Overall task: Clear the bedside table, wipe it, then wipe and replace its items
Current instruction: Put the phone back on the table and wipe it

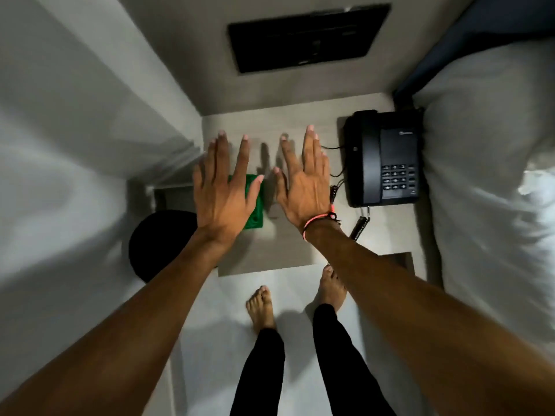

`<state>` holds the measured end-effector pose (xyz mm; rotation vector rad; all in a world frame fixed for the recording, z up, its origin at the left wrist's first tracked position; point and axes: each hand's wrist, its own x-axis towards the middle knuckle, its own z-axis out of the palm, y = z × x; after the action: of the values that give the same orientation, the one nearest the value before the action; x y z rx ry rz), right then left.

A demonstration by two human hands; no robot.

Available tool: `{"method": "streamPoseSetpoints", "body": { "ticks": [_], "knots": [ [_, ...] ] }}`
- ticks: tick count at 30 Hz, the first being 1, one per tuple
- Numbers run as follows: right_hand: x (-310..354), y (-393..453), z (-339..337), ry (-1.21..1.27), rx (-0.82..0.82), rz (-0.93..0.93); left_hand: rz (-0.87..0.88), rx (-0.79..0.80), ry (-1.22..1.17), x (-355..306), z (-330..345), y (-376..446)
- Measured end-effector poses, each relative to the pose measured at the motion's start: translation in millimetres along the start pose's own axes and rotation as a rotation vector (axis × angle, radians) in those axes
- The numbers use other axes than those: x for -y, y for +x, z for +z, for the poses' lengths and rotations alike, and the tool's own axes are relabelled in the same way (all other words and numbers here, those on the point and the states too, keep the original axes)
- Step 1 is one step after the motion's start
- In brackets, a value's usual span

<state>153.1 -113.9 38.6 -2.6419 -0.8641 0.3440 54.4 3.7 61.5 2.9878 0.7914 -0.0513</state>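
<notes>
The light wooden bedside table (288, 253) lies straight below me. Both hands hover flat above it, palms down, fingers spread, holding nothing. My left hand (223, 193) covers most of a green square item (255, 205) on the table's left part. My right hand (303, 187), with a pink band at the wrist, is above the table's middle. A black desk telephone (383, 159) sits at the table's right side, its coiled cord (360, 226) trailing toward the front edge.
A white-sheeted bed with a pillow (486, 175) borders the table on the right. A black panel (306, 36) is on the wall behind. A round black bin (159, 244) stands left of the table. My bare feet (261, 307) are on the pale floor.
</notes>
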Motion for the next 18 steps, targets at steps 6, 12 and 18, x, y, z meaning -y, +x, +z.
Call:
{"method": "streamPoseSetpoints", "body": {
  "ticks": [6, 12, 18],
  "knots": [
    [-54.9, -24.7, -74.1, -0.199, -0.258, 0.016, 0.382, -0.176, 0.07, -55.6, -46.6, 38.1],
    [-136.3, -81.5, -162.8, -0.281, -0.528, 0.294, 0.708, -0.361, -0.018, -177.4, -83.1, 61.2],
    [-217.2, -157.3, -219.9, -0.322, -0.683, 0.6, 0.95, -0.403, -0.095, -300.1, -99.9, 38.2]
  ]
}}
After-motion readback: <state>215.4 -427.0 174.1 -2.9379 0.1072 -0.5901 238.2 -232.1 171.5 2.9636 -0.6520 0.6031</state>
